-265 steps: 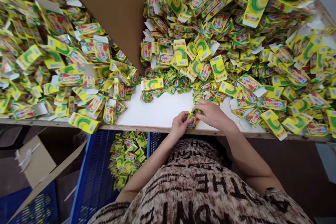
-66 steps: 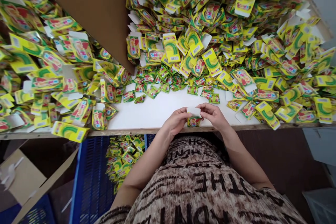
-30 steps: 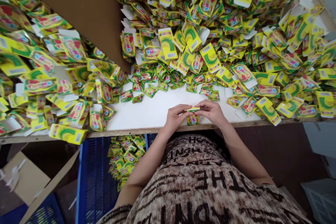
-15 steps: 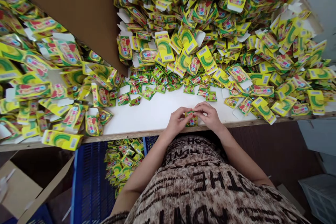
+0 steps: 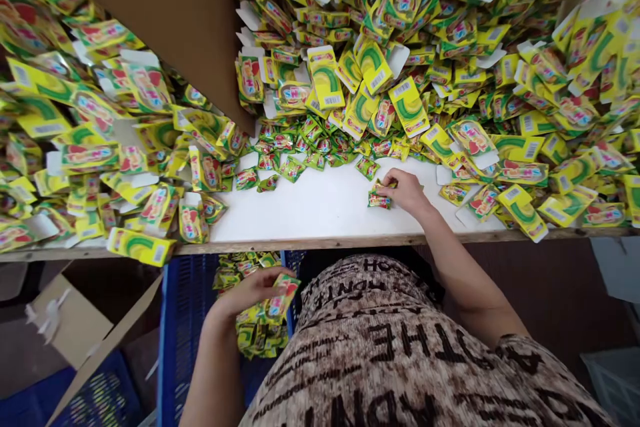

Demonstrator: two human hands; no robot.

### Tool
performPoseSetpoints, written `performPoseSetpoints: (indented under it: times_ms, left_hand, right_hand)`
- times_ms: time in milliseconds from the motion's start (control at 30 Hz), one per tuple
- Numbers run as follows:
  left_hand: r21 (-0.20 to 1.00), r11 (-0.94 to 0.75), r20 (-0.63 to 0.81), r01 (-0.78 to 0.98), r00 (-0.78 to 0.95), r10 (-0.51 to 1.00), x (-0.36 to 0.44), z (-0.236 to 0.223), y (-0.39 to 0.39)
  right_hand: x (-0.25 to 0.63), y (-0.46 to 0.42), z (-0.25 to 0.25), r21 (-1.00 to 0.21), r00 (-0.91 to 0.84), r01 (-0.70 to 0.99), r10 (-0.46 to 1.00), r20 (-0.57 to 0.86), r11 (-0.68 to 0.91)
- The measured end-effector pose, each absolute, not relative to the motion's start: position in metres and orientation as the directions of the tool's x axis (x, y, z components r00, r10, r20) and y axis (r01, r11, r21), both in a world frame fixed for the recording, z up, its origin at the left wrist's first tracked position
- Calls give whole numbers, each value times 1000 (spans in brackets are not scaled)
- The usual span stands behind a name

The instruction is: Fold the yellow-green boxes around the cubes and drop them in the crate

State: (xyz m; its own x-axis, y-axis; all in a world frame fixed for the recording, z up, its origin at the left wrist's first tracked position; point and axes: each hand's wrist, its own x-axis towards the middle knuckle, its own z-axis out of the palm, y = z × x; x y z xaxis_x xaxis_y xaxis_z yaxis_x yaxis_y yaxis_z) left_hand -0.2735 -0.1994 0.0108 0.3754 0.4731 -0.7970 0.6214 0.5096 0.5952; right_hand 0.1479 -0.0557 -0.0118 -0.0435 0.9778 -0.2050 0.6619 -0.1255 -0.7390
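Observation:
My left hand [image 5: 253, 291] is below the table edge, over a blue crate [image 5: 183, 320]. Its fingers are closed on a small yellow-green printed box [image 5: 283, 297] with a red picture. Beneath it, many similar boxes [image 5: 260, 341] lie in the crate. My right hand [image 5: 407, 192] is on the white table top, with thumb and fingers pinching small green candy sachets [image 5: 379, 200]. How many it grips I cannot tell. A single sachet [image 5: 367, 167] lies just beyond those fingers, and a heap of sachets [image 5: 310, 140] lies farther back.
Large piles of yellow-green boxes [image 5: 373, 67] cover the back and right of the table [image 5: 300, 213]. More boxes [image 5: 145, 147] lie at the left, beside a brown cardboard panel [image 5: 165, 20]. An opened carton [image 5: 75, 320] stands on the floor at the lower left.
Both hands were together at the table edge on one small box. My left hand has carried the box down over the crate, while my right hand has moved forward to the sachets.

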Motion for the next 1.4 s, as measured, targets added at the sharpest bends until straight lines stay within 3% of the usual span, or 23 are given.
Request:
performPoseSetpoints:
  times_ms: [67, 133, 200, 233, 300, 367, 400, 500, 633, 733, 833, 967, 1067, 1167, 1267, 1333, 1400]
  left_hand:
    - [340, 515, -868, 786, 51, 495, -302, -13, -224]
    - [98, 530, -857, 842, -200, 476, -317, -31, -238]
    - [11, 538, -851, 843, -275, 448, -317, -34, -241]
    - [64, 551, -864, 832, -230, 448, -311, -29, -238]
    - [316, 575, -870, 755, -11, 493, -287, -9, -225]
    - [646, 540, -746, 539, 295, 597, -251, 17, -204]
    - [746, 504, -660, 435, 384, 646, -231, 28, -190]
    - [886, 342, -459, 313, 494, 739, -166, 44, -143]
    - [928, 47, -192, 369, 367, 910, -84, 19, -83]
    - [907, -26, -94, 419, 265, 960, -37, -4, -51]
    - [867, -18, -130, 498, 260, 957, -16, -13, -33]
    - [886, 50, -234, 461, 352, 906, -21, -16, -32]
    - [950, 137, -234, 282, 344, 909, -26, -17, -46]
    - [970, 242, -229, -19, 261, 938, -25, -13, -64]
    - [949, 247, -204, -198, 212, 956, -22, -7, -75]
    - [954, 247, -190, -168, 296, 936, -24, -2, -73]
    - [979, 201, -177, -17, 398, 900, -27, 6, -63]
  right_hand:
    - [146, -56, -12, -746, -49, 647, 967, -249, -159]
    - [146, -52, -11, -700, -96, 707, 967, -236, -100]
    - [149, -50, -9, -651, -133, 758, 972, -194, -27]
    - [151, -49, -8, -663, -139, 748, 976, -166, -6]
    - [159, -47, -3, -768, -83, 641, 993, -89, -15]
    - [169, -47, 2, -884, 70, 465, 997, -17, -47]
    - [173, -46, 5, -920, 149, 387, 989, 7, -52]
    - [177, -50, 9, -959, 227, 282, 974, 23, -43]
    - [156, -65, 0, -959, 216, 238, 971, -99, -151]
    - [134, -75, -13, -906, 347, 342, 930, -125, -249]
    - [125, -82, -20, -834, 362, 494, 930, -58, -244]
    - [129, -91, -19, -867, 248, 444, 960, -126, -229]
    - [130, -96, -19, -899, 259, 406, 964, -58, -163]
    - [127, -99, -19, -931, 338, 347, 941, 10, -114]
    - [125, -100, -15, -974, 266, 154, 957, -119, -164]
    - [126, -101, -9, -977, 156, 88, 971, -181, -196]
    - [130, -104, -3, -969, 123, 152, 976, -178, -196]
